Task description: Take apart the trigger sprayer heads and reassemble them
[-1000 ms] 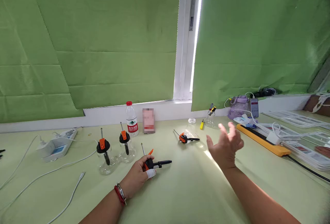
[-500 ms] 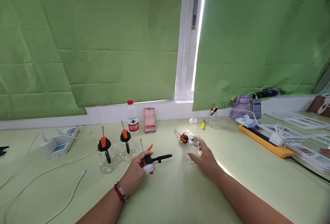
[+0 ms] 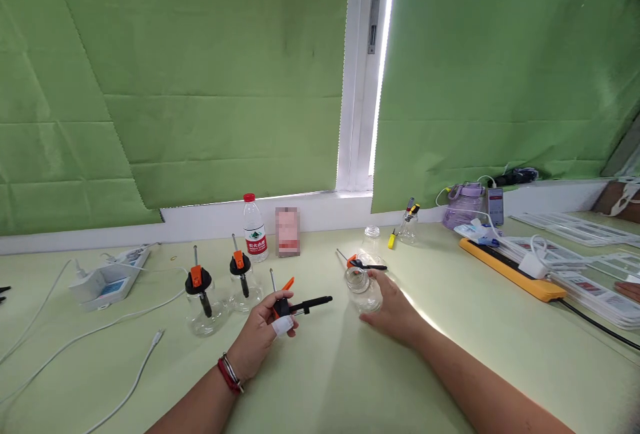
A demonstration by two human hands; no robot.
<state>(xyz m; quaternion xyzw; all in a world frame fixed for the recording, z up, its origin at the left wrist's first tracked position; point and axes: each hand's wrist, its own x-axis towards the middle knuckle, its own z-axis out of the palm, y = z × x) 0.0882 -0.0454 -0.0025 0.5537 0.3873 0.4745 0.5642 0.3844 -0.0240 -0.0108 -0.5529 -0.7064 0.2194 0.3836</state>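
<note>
In my left hand (image 3: pixel 274 326), fingers closed, is a black-and-orange bottle top (image 3: pixel 281 307) with a thin metal rod up and a black stem pointing right. My right hand (image 3: pixel 393 307) is wrapped around the side of a clear glass bottle (image 3: pixel 364 293), which tilts left with its open mouth up and no top on it. Behind it lies another orange-and-black top (image 3: pixel 353 262), partly hidden, beside a second clear glass bottle (image 3: pixel 371 242). To the left, two glass bottles (image 3: pixel 210 317) stand fitted with the same kind of top (image 3: pixel 198 279).
A red-capped water bottle (image 3: pixel 256 234) and a pink box-like item (image 3: pixel 287 233) stand at the back. Screwdrivers sit in a small glass jar (image 3: pixel 409 229). White cables and a power strip (image 3: pixel 117 281) lie left; a yellow-black strip (image 3: pixel 510 271) and a purple jug (image 3: pixel 465 206) are right.
My right hand has tilted the glass bottle leftward and shifted it slightly left, uncovering the black stem of the top behind. My left hand keeps its hold on the bottle top.
</note>
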